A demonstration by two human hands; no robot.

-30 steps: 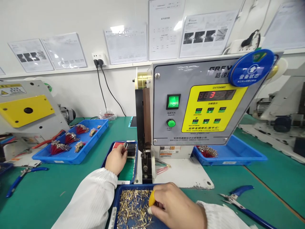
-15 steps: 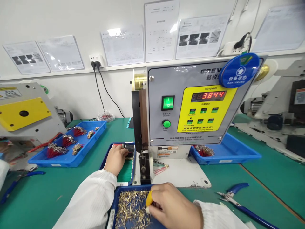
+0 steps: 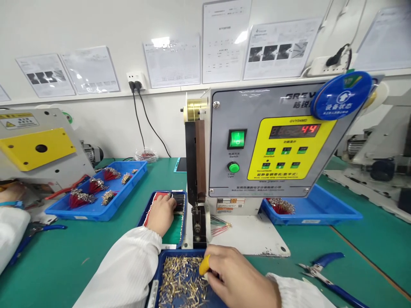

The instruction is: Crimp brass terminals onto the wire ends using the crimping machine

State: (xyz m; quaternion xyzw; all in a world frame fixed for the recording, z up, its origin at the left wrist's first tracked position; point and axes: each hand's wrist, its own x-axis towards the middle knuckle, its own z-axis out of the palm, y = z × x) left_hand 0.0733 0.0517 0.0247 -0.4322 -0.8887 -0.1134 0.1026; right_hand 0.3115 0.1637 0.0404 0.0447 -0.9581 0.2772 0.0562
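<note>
My left hand [image 3: 163, 212] reaches into a small blue tray [image 3: 184, 214] of cut wires. Its bent fingers touch the black wires [image 3: 178, 204], between red wires [image 3: 156, 200] and green wires [image 3: 173, 231]. The fingertips are closed, and what they grip is hidden. Over a second blue tray [image 3: 157, 269], full of loose gold-coloured metal pins [image 3: 180, 278], is my right hand [image 3: 239, 273]. A yellow finger cot [image 3: 204, 265] covers one fingertip. Thumb and finger are pinched together at the pins; anything between them is too small to make out.
A crimping machine [image 3: 224, 128] stands ahead, with several wires [image 3: 221, 224] on its white base. Blue-handled cutters [image 3: 327, 273] lie at right. Blue trays with wire bundles stand left [image 3: 96, 214] and right [image 3: 334, 214]. At far left a co-worker's sleeve [image 3: 13, 235] shows beside other cutters [image 3: 35, 235].
The view has shifted slightly, so most things sit further right. Both hands stay at their trays. The co-worker's arm has come further into view at left. The display reading looks partly dimmed now.
</note>
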